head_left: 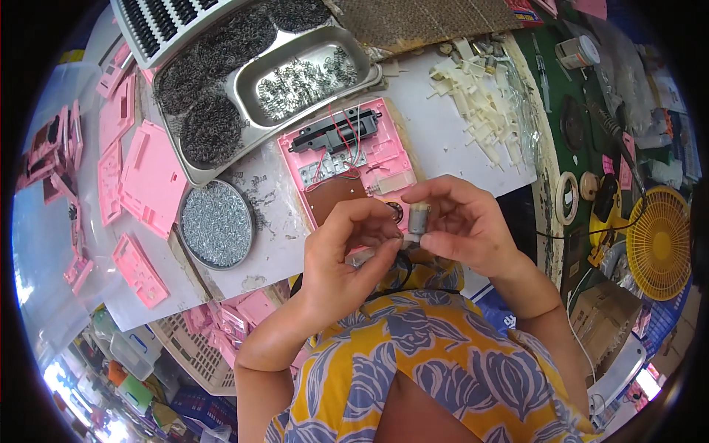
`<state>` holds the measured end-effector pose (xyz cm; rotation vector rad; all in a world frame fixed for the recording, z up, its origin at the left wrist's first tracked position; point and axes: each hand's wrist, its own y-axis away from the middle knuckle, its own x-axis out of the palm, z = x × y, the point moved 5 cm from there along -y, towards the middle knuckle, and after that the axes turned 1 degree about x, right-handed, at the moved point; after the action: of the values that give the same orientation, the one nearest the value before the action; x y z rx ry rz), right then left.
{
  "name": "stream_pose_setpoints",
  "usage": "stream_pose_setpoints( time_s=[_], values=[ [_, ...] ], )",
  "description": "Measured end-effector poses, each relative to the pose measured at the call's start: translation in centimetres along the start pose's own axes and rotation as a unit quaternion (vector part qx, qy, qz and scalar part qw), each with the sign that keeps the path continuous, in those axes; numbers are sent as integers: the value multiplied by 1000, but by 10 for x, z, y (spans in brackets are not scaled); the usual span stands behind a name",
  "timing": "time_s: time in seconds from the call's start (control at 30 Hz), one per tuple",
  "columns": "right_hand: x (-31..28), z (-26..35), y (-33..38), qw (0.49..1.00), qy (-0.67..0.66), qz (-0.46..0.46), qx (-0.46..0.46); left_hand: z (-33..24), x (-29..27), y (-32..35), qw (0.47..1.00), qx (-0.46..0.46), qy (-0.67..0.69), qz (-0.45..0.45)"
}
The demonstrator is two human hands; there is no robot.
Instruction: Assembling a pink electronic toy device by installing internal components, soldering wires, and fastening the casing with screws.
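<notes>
My right hand (476, 232) grips a small silver cylindrical motor (419, 218) between thumb and fingers. Close beside it, my left hand (342, 247) is closed in a pinch; whatever lies between its fingertips is too small to make out. Both hands are held over the near edge of an open pink plastic housing (390, 133). Inside the housing sit a black mechanism (336, 133) with thin red wires, a grey metal plate (325, 171) and a brown panel (331, 198). The hands hide the housing's near right corner.
A metal tray (244, 77) of springs stands at the back left, with a round dish of screws (216, 225) nearer. Pink panels (151, 181) lie left. White plastic parts (480, 96) are heaped at the right. A yellow fan grille (659, 244) stands far right.
</notes>
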<state>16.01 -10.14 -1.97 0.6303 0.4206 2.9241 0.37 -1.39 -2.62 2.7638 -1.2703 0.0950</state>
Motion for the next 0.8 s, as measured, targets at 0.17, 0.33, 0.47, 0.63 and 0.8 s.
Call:
stream_pose_setpoints(
  time_s=[0.17,0.33,0.47,0.63,0.8],
  values=[
    [2,-5,-6,999,-9,7,37,-2,-2,-1,1000,-7,-1,6],
    [4,-3,-5,991,123,-24,-43,-1,-2,0,999,15,22,-22],
    [11,15,-2,947,293,-44,-123,-2,-5,3,995,83,-37,-34],
    [13,33,-4,821,465,0,-330,-13,-7,4,956,228,-174,-54],
    [20,34,3,799,465,-25,-380,-20,-12,0,975,181,-129,-17]
  ],
)
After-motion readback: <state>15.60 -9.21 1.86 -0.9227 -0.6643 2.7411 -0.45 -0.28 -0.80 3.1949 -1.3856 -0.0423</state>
